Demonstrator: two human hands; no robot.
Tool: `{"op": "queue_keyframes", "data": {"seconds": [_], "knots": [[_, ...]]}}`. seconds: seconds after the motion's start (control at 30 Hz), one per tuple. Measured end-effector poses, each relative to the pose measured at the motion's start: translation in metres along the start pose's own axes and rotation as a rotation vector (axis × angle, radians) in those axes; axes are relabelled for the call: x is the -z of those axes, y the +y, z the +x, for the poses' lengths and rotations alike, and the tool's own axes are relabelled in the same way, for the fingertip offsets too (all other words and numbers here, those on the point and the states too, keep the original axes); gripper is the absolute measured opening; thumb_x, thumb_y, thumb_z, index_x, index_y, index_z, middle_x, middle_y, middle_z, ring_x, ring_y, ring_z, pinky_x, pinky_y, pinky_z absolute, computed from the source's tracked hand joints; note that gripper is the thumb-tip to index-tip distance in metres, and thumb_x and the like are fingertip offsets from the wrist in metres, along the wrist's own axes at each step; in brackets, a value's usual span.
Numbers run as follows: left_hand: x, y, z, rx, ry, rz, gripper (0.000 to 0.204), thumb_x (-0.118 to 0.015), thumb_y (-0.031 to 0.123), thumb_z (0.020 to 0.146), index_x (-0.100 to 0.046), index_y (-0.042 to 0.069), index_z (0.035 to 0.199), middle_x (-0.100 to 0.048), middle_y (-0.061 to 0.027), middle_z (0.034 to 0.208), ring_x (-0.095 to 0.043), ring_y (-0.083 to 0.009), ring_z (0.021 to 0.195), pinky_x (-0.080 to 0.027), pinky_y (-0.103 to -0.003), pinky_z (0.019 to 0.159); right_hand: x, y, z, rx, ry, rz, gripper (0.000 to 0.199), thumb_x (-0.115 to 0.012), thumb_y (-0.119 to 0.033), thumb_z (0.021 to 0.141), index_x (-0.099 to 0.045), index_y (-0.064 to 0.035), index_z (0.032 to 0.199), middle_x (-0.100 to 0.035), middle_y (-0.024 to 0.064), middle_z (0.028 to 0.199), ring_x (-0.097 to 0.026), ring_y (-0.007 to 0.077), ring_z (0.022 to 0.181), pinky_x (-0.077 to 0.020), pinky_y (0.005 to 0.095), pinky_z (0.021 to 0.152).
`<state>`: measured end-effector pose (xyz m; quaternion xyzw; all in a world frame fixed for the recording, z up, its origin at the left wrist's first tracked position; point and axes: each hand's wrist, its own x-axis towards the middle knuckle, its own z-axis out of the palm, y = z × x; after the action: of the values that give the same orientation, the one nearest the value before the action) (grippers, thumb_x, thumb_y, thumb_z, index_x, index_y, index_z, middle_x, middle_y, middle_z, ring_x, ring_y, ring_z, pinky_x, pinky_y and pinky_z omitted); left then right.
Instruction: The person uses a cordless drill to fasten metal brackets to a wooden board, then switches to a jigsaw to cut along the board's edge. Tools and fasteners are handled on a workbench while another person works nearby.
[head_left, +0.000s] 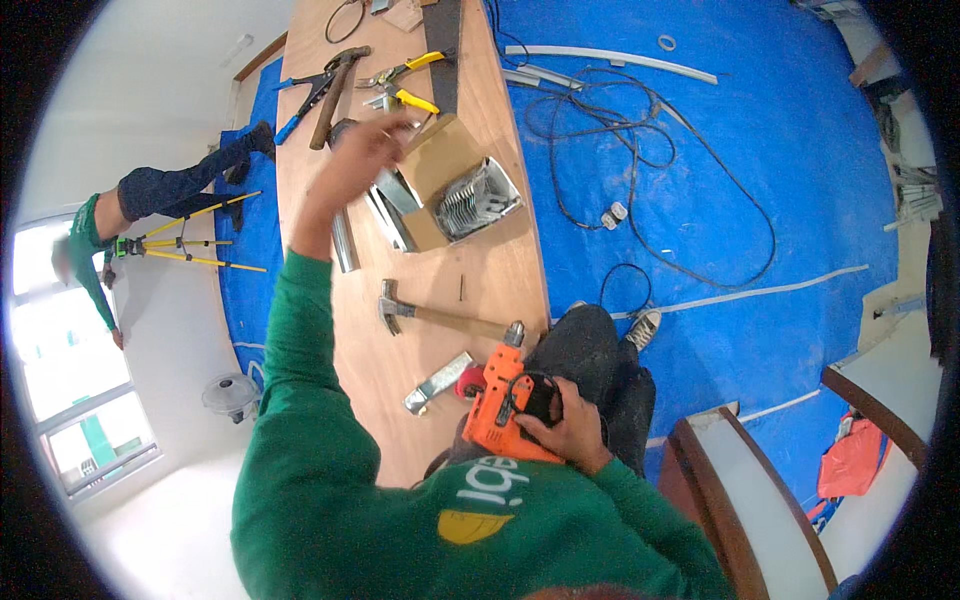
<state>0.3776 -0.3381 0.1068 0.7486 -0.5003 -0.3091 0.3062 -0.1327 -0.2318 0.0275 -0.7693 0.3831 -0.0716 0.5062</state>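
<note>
My right hand [575,425] is closed round the grip of an orange power drill [492,405], held against my body by the near end of the plywood bench. Its chuck points away from me, and a black cord loops beside the grip. Stretched over the bench, my left hand [372,150] is smeared by motion beside an open cardboard box [440,160]; whether it holds anything cannot be made out. A clear plastic bag of metal pieces [478,203] lies in the box. Nearer me rest a claw hammer [450,320], a thin nail or screw [461,288] and a metal bracket [438,384].
Farther along the bench [375,300] lie another hammer [335,98], yellow-handled snips [408,72] and a blue-handled tool [305,105]. Cable [700,150] coils across the blue floor sheet [800,200]. At left, a person [105,220] bends by a yellow tripod [190,240].
</note>
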Motion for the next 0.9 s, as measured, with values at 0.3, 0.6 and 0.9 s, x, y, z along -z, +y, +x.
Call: {"op": "queue_keyframes", "data": {"seconds": [0.3, 0.6, 0.9], "knots": [[-0.111, 0.027, -0.042, -0.291, 0.093, 0.604, 0.028, -0.063, 0.016, 0.101, -0.069, 0.003, 0.124, -0.071, -0.0240, 0.116, -0.067, -0.0449, 0.112, -0.054, -0.051, 0.098, 0.008, -0.026, -0.008, -0.127, 0.082, 0.089, 0.077, -0.088, -0.055, 0.084, -0.058, 0.0006, 0.129, -0.061, 0.0074, 0.069, -0.064, 0.0265, 0.058, -0.0512, 0.0423, 0.053], [-0.134, 0.032, -0.009, -0.573, 0.184, 0.611, 0.021, -0.059, 0.011, 0.098, -0.074, 0.001, 0.109, -0.072, -0.0239, 0.106, -0.072, -0.0425, 0.101, -0.057, -0.051, 0.087, 0.001, -0.034, -0.019, -0.089, 0.074, 0.003, 0.079, -0.084, -0.056, 0.088, -0.055, 0.0022, 0.134, -0.066, 0.0132, 0.075, -0.070, 0.0334, 0.068, -0.0538, 0.0463, 0.061], [-0.146, 0.054, -0.068, -0.572, 0.407, 0.812, 0.027, -0.071, 0.018, 0.094, -0.074, 0.003, 0.116, -0.068, -0.0224, 0.114, -0.068, -0.0401, 0.107, -0.059, -0.052, 0.090, -0.004, -0.027, -0.040, -0.055, 0.089, 0.008, 0.068, -0.082, -0.044, 0.093, -0.056, -0.0001, 0.137, -0.064, 0.0134, 0.081, -0.068, 0.0326, 0.075, -0.0539, 0.0465, 0.069]]}}
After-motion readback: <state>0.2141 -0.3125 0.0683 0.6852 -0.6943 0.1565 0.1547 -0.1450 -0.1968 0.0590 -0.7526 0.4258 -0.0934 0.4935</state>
